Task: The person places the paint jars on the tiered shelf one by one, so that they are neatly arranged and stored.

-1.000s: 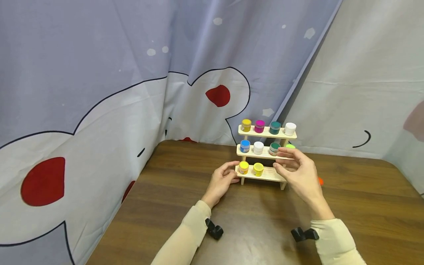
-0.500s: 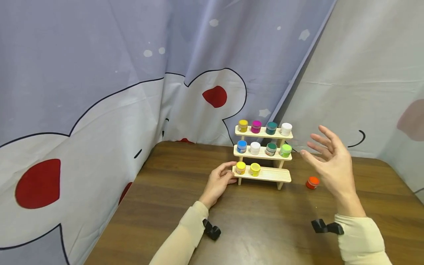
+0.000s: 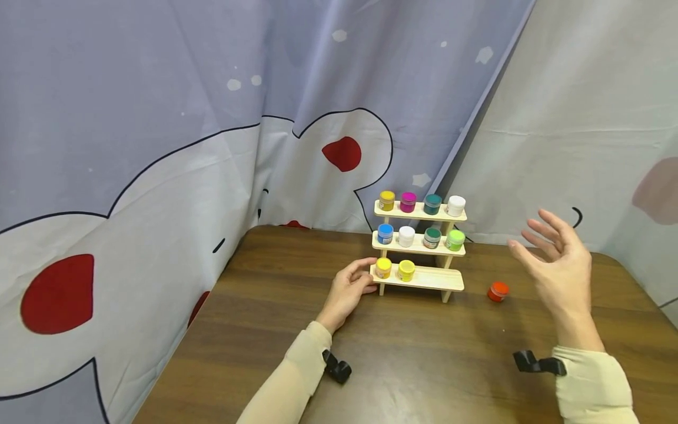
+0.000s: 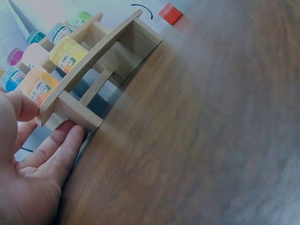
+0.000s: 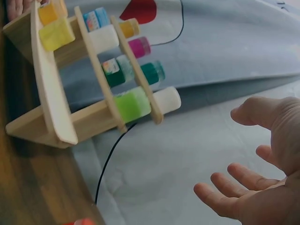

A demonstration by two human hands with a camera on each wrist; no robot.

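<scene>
A three-tier wooden display rack stands on the table, bearing small paint jars. On its bottom shelf, a yellow-orange paint jar and a yellow paint jar sit at the left end. My left hand holds that end, its fingers against the side leg in the left wrist view. My right hand hangs in the air to the right of the rack, fingers spread and holding nothing. An orange-red paint jar is on the table between the rack and my right hand.
The middle shelf carries blue, white, dark green and light green jars. Ochre, magenta, teal and white ones line the top shelf. A patterned curtain hangs behind the wooden table.
My right hand has moved away from the rack to the right, uncovering the light green jar and the orange-red jar. My left hand stays at the rack's left end.
</scene>
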